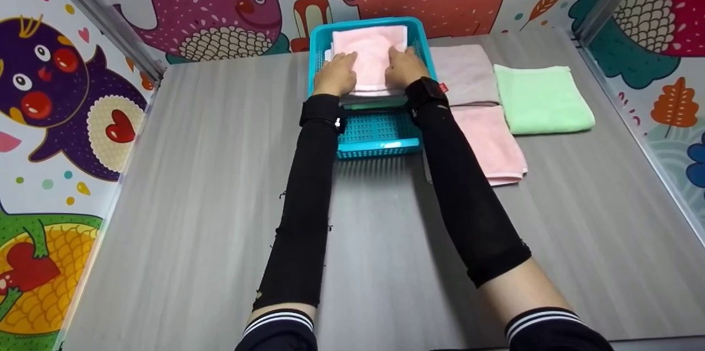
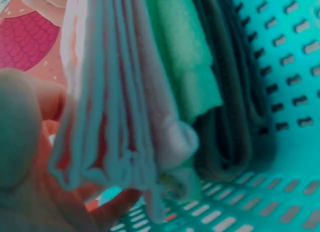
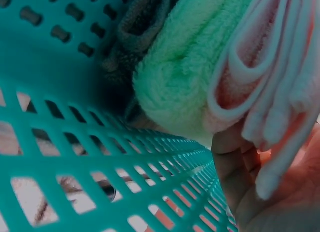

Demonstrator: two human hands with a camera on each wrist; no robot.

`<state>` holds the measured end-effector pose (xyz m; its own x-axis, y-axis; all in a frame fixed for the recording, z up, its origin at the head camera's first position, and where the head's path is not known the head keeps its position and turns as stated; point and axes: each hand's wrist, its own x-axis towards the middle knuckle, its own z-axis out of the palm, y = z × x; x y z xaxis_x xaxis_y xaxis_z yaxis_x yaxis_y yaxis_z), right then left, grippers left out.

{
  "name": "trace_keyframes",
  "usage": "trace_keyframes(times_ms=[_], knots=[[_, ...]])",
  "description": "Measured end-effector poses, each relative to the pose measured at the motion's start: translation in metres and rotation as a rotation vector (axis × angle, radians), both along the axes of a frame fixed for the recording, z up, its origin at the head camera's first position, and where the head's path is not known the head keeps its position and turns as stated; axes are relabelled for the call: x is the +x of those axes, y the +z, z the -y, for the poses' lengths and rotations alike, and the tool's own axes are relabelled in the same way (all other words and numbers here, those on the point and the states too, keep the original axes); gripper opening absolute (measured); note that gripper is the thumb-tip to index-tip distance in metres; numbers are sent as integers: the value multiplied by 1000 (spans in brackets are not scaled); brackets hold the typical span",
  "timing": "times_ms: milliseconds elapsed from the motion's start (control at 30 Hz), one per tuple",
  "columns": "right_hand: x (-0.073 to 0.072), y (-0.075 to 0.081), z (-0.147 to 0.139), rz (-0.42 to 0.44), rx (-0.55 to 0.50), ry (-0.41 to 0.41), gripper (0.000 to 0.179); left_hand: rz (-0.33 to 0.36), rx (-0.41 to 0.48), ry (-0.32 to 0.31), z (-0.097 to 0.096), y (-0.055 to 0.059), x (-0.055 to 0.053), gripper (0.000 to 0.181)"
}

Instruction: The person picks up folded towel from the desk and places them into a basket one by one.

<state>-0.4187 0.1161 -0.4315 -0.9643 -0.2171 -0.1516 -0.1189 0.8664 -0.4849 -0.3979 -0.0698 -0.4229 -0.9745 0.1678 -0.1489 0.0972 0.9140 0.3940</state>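
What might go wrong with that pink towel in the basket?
The pink towel might unfold or slip, since its loose edges hang beside the fingers of the left grip and right grip. The green towel might get rumpled, because it lies right against the pink folds. The basket might shift, as both grips are busy with the towel.

The head view is bright; both wrist views look dim.

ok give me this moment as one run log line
left hand: grips top pink towel | right hand: grips same | basket: holds towel stack | green towel: on table, right of basket
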Motion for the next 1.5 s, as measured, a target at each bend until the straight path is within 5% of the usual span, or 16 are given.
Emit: trace_keyframes(times_ms=[267, 433, 533, 633, 767, 867, 1000, 1100, 1500], knots=[[1, -5, 1, -39, -43, -9, 28, -60, 86, -100, 15, 26, 18, 51], [3, 3, -3, -102, -125, -53, 51, -96, 206, -133, 52, 39, 42, 56], [5, 16, -4, -154, -160, -57, 60, -127, 262, -81, 82, 32, 54, 59], [8, 29, -4, -191, -178, -55, 54, -72, 345, -1, 103, 13, 59, 62], [14, 42, -3, -200, -193, -39, 53, 73, 481, 82, 107, -19, 63, 69], [25, 54, -1, -195, -206, -4, 55, 94, 529, 121, 101, -33, 66, 61], [42, 69, -8, -267, -238, 55, 53, -8, 536, 134, 94, -36, 65, 34], [54, 75, -20, -332, -255, 71, 53, -56, 554, 107, 91, -32, 64, 30], [83, 64, -86, -467, -243, -29, 46, -33, 577, 48, 91, -33, 59, 31]])
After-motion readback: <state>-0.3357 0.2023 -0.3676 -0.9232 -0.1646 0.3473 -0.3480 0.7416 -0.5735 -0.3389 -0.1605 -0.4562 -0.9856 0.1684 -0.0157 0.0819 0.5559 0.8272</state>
